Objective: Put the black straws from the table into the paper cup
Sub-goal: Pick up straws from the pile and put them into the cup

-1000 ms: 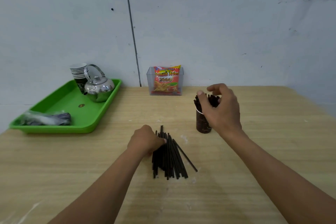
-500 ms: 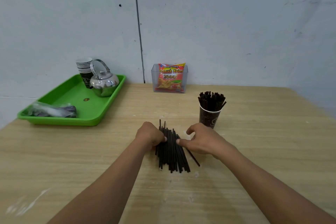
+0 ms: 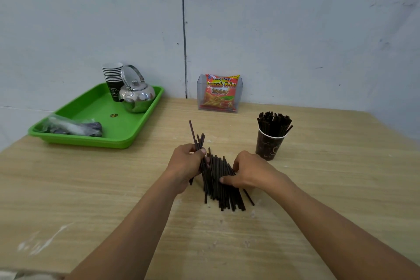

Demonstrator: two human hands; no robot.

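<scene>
With the left hand (image 3: 186, 161) clenched round a few raised black straws (image 3: 196, 141), pressing flat on the pile of straws (image 3: 219, 179) lying mid-table (image 3: 341, 188) goes the right hand (image 3: 252, 171), fingers spread, beside the straw-filled paper cup (image 3: 269, 145).

A loose pile of thin black straws (image 3: 221, 179) lies on the wooden surface (image 3: 341, 188), fanned slightly toward the near edge. A few straws (image 3: 197, 141) from it stand tilted, their ends raised above the pile. To the right, the dark paper cup (image 3: 269, 146) stands upright, packed with more black straws (image 3: 273, 124) that stick out above its white rim.
</scene>
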